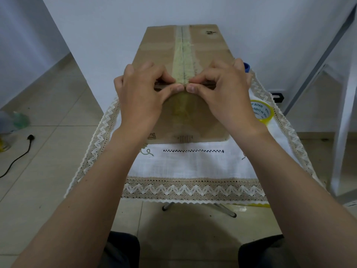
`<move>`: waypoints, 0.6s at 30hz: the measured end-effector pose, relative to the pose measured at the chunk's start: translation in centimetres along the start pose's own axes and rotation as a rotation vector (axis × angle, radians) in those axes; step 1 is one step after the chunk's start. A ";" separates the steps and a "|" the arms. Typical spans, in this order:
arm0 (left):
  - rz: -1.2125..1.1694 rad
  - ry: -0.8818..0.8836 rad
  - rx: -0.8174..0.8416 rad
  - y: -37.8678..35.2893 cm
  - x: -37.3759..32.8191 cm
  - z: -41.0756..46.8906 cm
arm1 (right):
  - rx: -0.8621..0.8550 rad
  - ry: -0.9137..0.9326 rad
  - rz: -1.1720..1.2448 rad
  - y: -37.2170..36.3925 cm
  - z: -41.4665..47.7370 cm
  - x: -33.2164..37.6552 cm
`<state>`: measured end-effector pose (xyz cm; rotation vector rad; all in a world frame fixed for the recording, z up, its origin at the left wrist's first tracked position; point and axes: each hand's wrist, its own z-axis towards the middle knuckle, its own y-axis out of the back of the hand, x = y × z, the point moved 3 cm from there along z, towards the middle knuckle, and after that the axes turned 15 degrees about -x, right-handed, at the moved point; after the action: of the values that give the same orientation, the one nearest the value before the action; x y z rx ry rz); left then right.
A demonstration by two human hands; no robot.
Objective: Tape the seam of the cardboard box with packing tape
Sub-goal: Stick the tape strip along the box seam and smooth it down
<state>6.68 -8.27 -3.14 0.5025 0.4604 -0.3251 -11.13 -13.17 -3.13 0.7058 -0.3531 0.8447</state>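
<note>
A brown cardboard box [208,55] stands on a small table. A strip of yellowish tape [182,60] runs along its top seam and folds down over the near face. My left hand [141,93] and my right hand [226,91] rest on the box's near top edge, one on each side of the seam. Both thumbs and forefingers press the tape at that edge, thumb tips nearly touching. A roll of yellow packing tape [263,111] lies on the table to the right of the box, partly hidden by my right wrist.
A white cloth with lace trim [193,167] covers the table. A blue cap [246,67] peeks out behind my right hand. A black cable and plug [29,140] lie on the tiled floor at left. White furniture legs [343,132] stand at right.
</note>
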 end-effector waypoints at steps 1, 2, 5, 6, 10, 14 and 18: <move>-0.003 -0.003 0.001 0.0 0.0 0.0 | 0.006 0.002 0.008 0.1 0.0 -0.1; -0.004 -0.009 0.001 0.1 -0.1 -0.1 | 0.008 0.005 0.012 0.1 0.0 -0.1; 0.011 -0.036 -0.003 0.2 -0.2 -0.3 | -0.018 0.012 -0.018 0.3 -0.2 0.1; 0.022 -0.048 -0.003 0.2 -0.1 -0.4 | -0.028 0.014 -0.034 0.3 -0.3 0.2; 0.073 -0.094 0.003 0.1 0.0 -0.8 | -0.065 0.038 -0.163 0.0 -0.5 1.0; 0.096 -0.127 -0.001 -0.2 0.2 -1.0 | -0.091 0.030 -0.230 -0.5 -0.5 1.2; 0.083 -0.156 0.015 -0.1 0.6 -0.7 | -0.094 0.086 -0.161 -0.5 -0.6 0.5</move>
<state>6.89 -8.10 -4.00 0.5054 0.2850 -0.2853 -10.42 -12.73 -3.50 0.5996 -0.2531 0.6987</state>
